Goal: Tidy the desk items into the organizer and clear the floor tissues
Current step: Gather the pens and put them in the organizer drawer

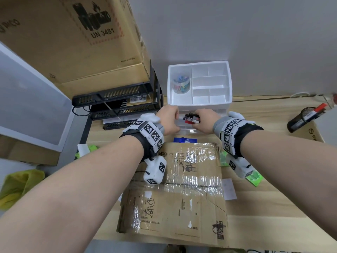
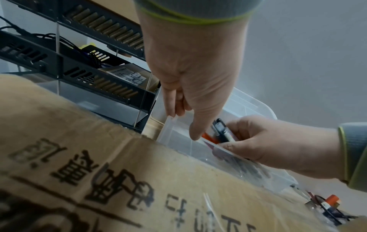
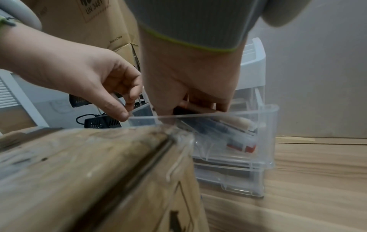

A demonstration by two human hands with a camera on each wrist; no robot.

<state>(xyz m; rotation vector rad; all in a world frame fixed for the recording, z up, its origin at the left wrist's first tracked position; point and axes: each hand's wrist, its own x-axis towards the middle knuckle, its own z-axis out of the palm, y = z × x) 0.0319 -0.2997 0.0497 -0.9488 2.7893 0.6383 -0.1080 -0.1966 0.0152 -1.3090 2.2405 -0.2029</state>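
Our right hand (image 1: 204, 121) is curled around a small bundle of black and red pens (image 1: 191, 118), holding them low over the pulled-out clear plastic drawer (image 3: 258, 135) of the white compartmented desk organizer (image 1: 228, 79); we judge the grip stays tight so the pens go in together and lie flat along the drawer. Our left hand (image 1: 168, 120) pinches the drawer's left front corner between thumb and bent fingers, probably to keep the light drawer from sliding while the pens go in. More pens already lie inside the drawer, seen through its wall. In the organizer's top tray a clear round tub of coloured push pins (image 1: 181, 84) fills the left compartment. Before us a flattened taped cardboard box (image 1: 182, 189) covers the pale wooden desk (image 1: 273, 161), and a black mesh pen cup (image 1: 302, 119) lies tipped at the right, pens spilling from it, so tidying looks unfinished. We see no floor tissues here.
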